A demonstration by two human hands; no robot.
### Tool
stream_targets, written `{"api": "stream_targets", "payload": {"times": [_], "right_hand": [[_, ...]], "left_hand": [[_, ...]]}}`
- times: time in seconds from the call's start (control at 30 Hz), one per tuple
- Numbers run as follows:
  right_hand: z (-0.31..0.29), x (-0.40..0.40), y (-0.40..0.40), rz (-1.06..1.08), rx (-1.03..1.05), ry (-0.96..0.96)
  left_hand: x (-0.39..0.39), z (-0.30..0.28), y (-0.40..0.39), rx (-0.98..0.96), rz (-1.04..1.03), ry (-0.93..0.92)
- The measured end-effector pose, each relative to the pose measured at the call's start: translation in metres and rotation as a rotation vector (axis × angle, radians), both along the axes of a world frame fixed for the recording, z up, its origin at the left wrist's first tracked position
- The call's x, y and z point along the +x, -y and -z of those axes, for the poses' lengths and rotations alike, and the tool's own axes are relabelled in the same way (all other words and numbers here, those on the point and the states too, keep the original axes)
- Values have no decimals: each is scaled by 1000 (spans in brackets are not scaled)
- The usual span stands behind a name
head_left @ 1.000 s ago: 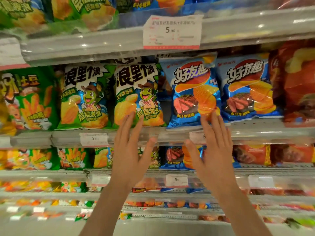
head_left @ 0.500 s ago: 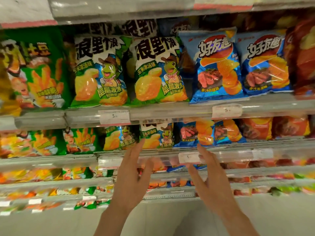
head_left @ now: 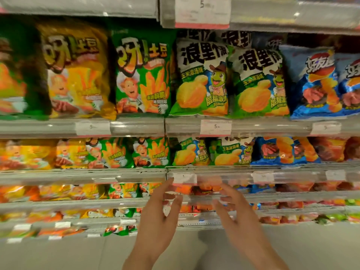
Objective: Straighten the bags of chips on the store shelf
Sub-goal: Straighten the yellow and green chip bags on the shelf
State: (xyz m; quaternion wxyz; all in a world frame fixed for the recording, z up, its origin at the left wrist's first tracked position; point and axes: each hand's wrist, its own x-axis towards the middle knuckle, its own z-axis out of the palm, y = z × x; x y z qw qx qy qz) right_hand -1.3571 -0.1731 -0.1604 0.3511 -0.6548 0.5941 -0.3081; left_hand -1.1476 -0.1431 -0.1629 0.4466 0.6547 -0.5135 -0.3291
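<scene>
1. Both forearms reach up from the bottom edge, hands raised side by side in front of the lower shelves, well below the price tag [head_left: 215, 127] on the rail under the big bags.
2. The left hand [head_left: 158, 215] has its back to the camera, fingers long and slightly spread, pointing up toward that price tag. It is loose and holds nothing; its fingertips [head_left: 169, 182] show in front of a lower shelf rail, though whether they touch it cannot be told.
3. The right hand [head_left: 238, 211] sits just right of the left one, directly below the price tag, fingers gently bent and apart. It too is relaxed and grips nothing; the blur hides any contact with the rail.
4. The bags of chips stand upright on the shelf above the price tag: a green bag with a cartoon frog [head_left: 200, 78] straight above it, a second frog bag [head_left: 259, 84] to the right, then a blue bag [head_left: 313, 84] further right.
5. Left of the price tag and above it are a green bag with a cartoon chef [head_left: 141, 75] and a yellow bag [head_left: 78, 73].
6. Smaller bags fill the shelves below the price tag, blurred.
</scene>
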Motion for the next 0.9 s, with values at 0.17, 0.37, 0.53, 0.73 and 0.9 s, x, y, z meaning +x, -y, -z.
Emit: {"api": "stream_targets", "payload": {"times": [0.17,0.37,0.53,0.73,0.9], "right_hand": [[-8,26,16,10,-6,47],[-4,52,44,33,33,174],[5,68,67,-22,83,187],[7,91,76,-5,74,177],[3,126,72,96,71,181]], "left_hand": [[24,-9,20,-13,14,38],[47,-35,44,11,27,82],[64,-41,56,29,-30,96],[91,-35,63,34,-11,76],[131,-34,72,38,70,43]]}}
